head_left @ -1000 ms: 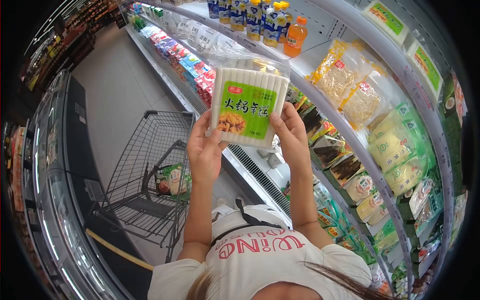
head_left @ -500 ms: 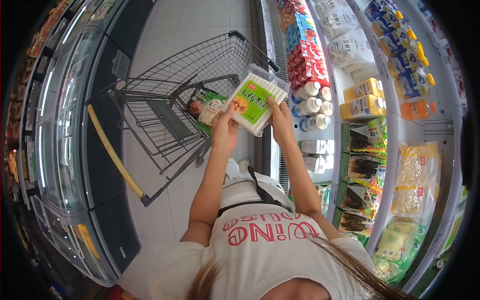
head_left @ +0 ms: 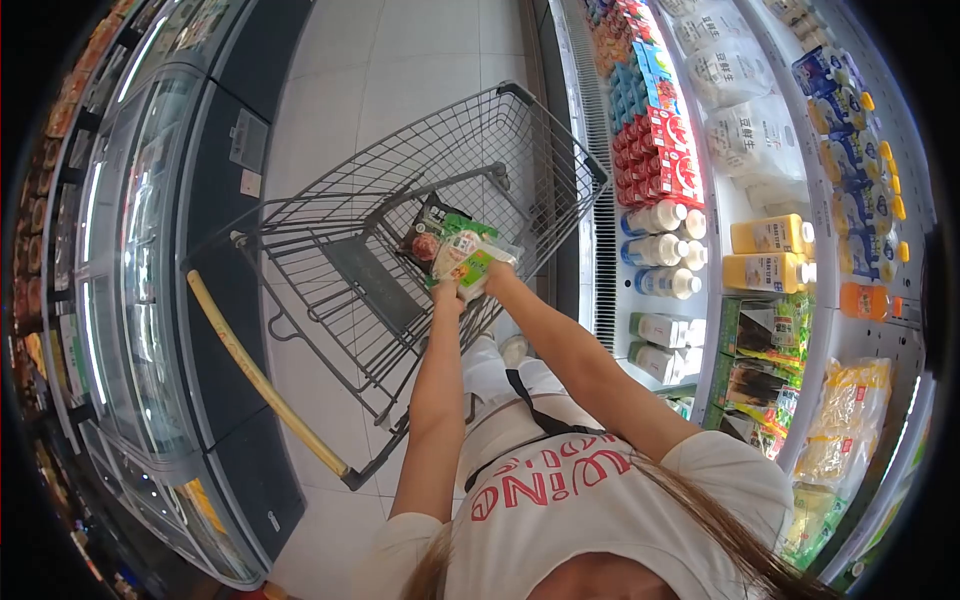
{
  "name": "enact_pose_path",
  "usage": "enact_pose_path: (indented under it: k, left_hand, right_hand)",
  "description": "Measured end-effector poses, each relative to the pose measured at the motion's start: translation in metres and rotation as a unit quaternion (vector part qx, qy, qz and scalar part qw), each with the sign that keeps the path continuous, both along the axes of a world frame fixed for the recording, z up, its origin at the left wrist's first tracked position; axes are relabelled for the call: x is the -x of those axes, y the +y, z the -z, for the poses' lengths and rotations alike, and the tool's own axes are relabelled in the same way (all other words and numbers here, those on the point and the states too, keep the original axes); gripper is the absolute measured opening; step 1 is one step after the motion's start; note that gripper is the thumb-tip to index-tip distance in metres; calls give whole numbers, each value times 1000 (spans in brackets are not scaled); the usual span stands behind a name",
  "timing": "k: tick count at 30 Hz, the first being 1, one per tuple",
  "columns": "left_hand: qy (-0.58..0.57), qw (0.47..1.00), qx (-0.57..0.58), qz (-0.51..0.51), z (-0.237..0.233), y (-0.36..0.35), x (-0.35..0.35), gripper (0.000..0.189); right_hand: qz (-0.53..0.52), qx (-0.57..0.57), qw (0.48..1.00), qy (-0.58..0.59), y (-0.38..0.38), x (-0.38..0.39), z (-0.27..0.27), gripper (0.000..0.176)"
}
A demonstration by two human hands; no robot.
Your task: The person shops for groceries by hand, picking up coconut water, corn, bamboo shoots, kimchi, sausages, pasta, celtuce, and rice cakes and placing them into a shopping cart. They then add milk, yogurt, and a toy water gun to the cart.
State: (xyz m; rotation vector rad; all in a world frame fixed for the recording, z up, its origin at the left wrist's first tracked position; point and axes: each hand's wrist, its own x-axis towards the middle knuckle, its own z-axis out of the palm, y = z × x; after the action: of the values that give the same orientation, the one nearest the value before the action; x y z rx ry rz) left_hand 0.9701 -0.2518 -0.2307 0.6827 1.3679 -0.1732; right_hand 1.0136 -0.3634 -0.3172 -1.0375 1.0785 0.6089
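Observation:
Both my hands reach down into a wire shopping cart [head_left: 330,210]. My left hand [head_left: 447,293] and my right hand [head_left: 493,277] grip a flat white packet with a green label [head_left: 470,266] between them. The packet sits low inside the cart basket, right beside another packet of food [head_left: 432,238] that lies on the cart's floor. My arms stretch forward from my white shirt with red letters.
The cart's yellow handle bar [head_left: 262,378] points toward me at the left. A glass-topped freezer chest [head_left: 130,290] runs along the left. An open chilled shelf [head_left: 800,230] with bottles, cartons and bagged food fills the right. Grey tiled floor [head_left: 400,60] lies ahead.
The green-labelled packet came down from in front of the chilled shelf, held up in both hands, into the cart. My view swung from the shelf toward the cart and floor.

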Motion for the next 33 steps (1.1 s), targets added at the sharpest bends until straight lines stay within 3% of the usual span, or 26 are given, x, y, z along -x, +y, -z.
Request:
enact_pose_path:
  k: [2,6,9,12,13,14,16,17,19,21,22,23,24,25,27,28,32,33]
  left_hand:
    - [-81,996,42,4,8,-4,-2,35]
    - [-248,965,75,40,35,-20,-14,38]
    - [-141,975,71,155,6,-34,-36,58]
    - [-88,907,-43,409,-13,-43,-38,57]
    - [-69,897,-23,435,-24,-42,-42,52]
    - [-51,885,-3,463,-36,-42,-46,48]
    - [-61,854,39,515,-8,-32,-30,47]
    - [-122,813,-59,566,-12,-30,-19,48]
    - [-268,727,-97,625,-88,-20,-5,53]
    - [-301,718,-63,625,-113,-17,19,62]
    - [-312,688,-63,653,-105,-13,37,83]
    - [-364,601,-159,694,-110,-10,47,93]
    - [-354,521,-208,749,-92,-8,56,94]
    - [-352,503,-232,754,-94,-9,62,79]
    - [-292,562,-253,732,-94,-19,68,65]
    - [-294,496,-274,770,-46,-18,72,62]
    - [-281,504,-271,771,-115,-22,61,55]
    - [-267,514,-267,770,-124,-24,55,54]
  right_hand:
    - [4,42,999,5,-6,-5,7,35]
    - [12,54,996,64,-18,-22,-37,34]
    - [-2,61,994,89,-25,-27,-58,33]
    - [-55,91,990,89,-19,-24,-82,34]
    - [-112,121,986,23,-16,-16,-95,32]
    - [-188,172,966,-45,-19,-13,-109,36]
    - [-331,261,890,-175,-26,-1,-120,49]
    - [-416,387,763,-310,-26,4,-124,37]
    - [-479,416,662,-400,-34,10,-180,26]
    - [-521,464,554,-454,-49,15,-220,20]
    - [-529,504,500,-465,-57,17,-230,20]
    - [-514,526,472,-485,-69,21,-225,27]
    - [-528,478,501,-491,-85,23,-220,32]
    - [-544,407,519,-518,-103,23,-212,35]
    - [-590,360,454,-561,-129,20,-224,37]
    - [-603,351,441,-564,-132,18,-227,37]
    - [-640,358,393,-555,-138,12,-226,37]
    - [-582,366,394,-610,-136,13,-224,35]
